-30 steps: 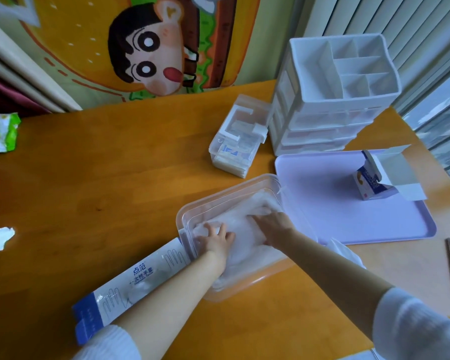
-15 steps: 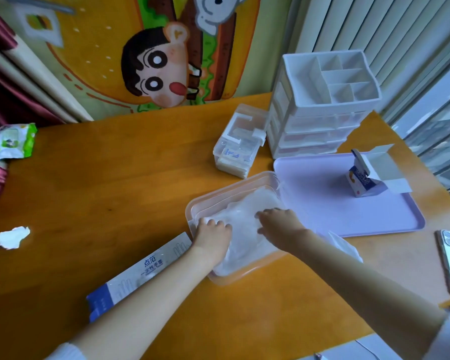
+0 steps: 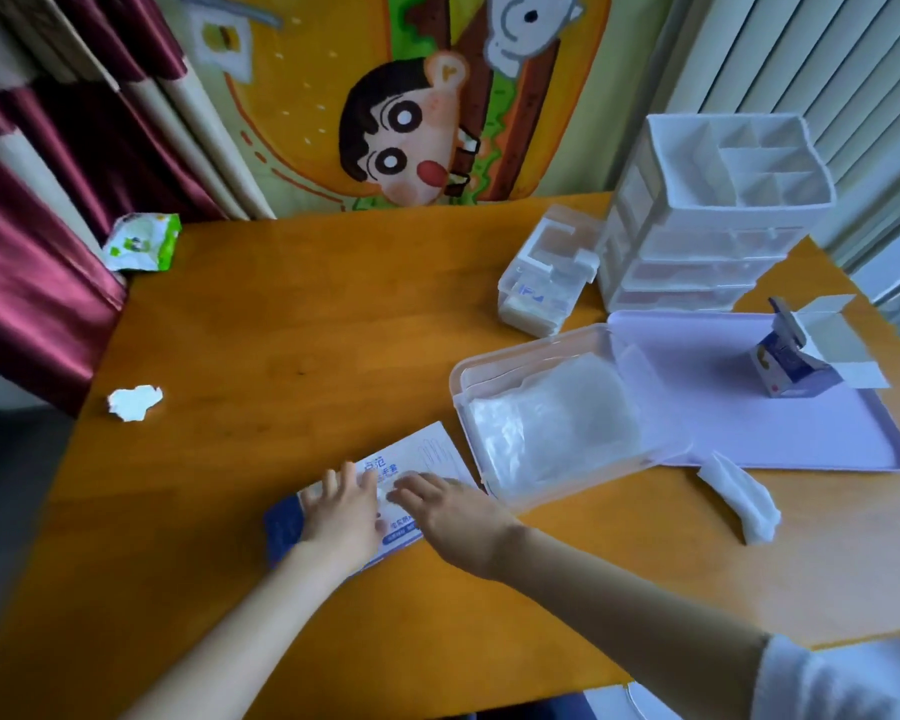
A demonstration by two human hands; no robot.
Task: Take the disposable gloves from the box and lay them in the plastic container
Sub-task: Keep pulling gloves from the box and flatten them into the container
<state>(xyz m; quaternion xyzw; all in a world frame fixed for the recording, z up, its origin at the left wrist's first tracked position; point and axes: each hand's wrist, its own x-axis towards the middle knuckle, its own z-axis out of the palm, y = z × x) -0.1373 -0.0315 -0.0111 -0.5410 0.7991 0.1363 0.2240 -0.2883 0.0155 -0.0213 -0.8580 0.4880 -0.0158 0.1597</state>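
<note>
A flat white and blue glove box (image 3: 427, 457) lies on the wooden table, left of a clear plastic container (image 3: 520, 356). Inside the container lies a stack of translucent disposable gloves (image 3: 552, 423). My left hand (image 3: 341, 504) rests on the box with its fingers spread. My right hand (image 3: 448, 509) lies beside it, fingers extended over the box's middle. Neither hand holds anything that I can see.
A lilac tray (image 3: 801, 433) with a small opened carton (image 3: 796, 361) sits right of the container. A white drawer organiser (image 3: 707, 215) and a clear lidded box (image 3: 546, 283) stand behind. A folded white piece (image 3: 744, 496), a paper scrap (image 3: 133, 402) and a wipes pack (image 3: 141, 241) lie around.
Both hands left the gloves in the container and moved left onto the glove box. The camera view tilted up and shifted.
</note>
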